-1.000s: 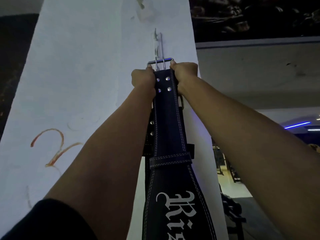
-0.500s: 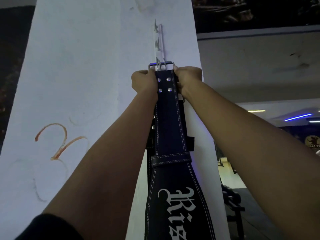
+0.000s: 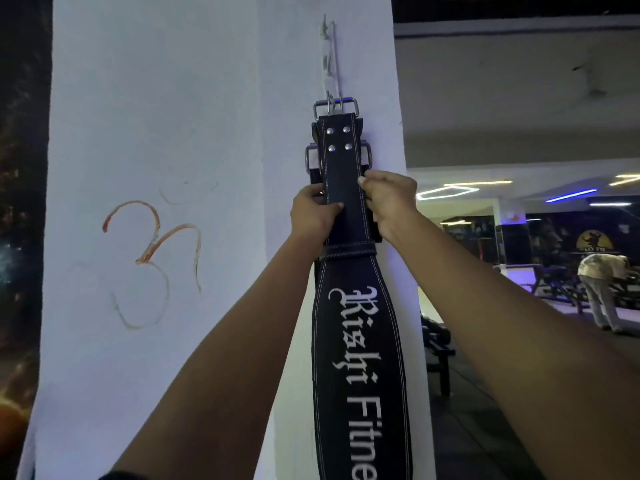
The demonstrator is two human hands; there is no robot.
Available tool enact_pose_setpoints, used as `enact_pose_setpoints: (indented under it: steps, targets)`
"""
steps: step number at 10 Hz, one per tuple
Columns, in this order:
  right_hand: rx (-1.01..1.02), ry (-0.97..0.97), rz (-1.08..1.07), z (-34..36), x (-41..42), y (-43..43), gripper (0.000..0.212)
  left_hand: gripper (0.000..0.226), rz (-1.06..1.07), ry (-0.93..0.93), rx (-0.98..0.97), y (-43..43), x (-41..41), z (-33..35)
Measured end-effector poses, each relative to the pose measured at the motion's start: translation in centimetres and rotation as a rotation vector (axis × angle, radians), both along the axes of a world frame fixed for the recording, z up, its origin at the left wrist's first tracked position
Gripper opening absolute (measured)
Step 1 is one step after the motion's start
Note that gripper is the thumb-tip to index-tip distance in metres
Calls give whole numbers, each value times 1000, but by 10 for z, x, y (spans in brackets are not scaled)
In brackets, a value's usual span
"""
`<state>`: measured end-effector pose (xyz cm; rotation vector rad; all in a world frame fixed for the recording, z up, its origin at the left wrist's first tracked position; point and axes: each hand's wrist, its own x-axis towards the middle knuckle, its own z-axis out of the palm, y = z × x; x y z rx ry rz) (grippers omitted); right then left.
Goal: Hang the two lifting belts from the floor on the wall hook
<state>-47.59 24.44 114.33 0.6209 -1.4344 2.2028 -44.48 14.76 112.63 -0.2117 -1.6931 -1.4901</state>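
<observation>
A black lifting belt (image 3: 356, 358) with white lettering hangs down the white pillar, its steel buckle (image 3: 335, 107) caught on the metal wall hook (image 3: 331, 64). Behind it a second belt (image 3: 313, 162) shows only as a buckle ring and dark edges on both sides. My left hand (image 3: 313, 213) pinches the front belt's left edge below the rivets. My right hand (image 3: 389, 200) pinches its right edge at the same height. Both hands sit well below the buckle.
The white pillar (image 3: 156, 133) bears an orange drawn symbol (image 3: 152, 258) at the left. To the right the gym opens out, with benches (image 3: 436, 355) near the pillar, ceiling lights, and a person (image 3: 601, 289) bending over at the far right.
The buckle has gone onto the hook. Both hands have slid down from the buckle to the strap below the rivets. The view has tilted down and widened to the right.
</observation>
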Motion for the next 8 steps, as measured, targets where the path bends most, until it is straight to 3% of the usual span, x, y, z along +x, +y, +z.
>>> enact_pose_setpoints:
  steps: [1, 5, 8]
  targets:
    - [57, -60, -32, -26, 35, 8, 32, 51, -17, -57, -33, 1, 29, -21]
    - [216, -229, -5, -107, 166, 43, 31, 51, -95, -252, -87, 10, 151, -102]
    - [399, -123, -21, -125, 193, 74, 54, 51, -1, -249, -279, 17, 204, -119]
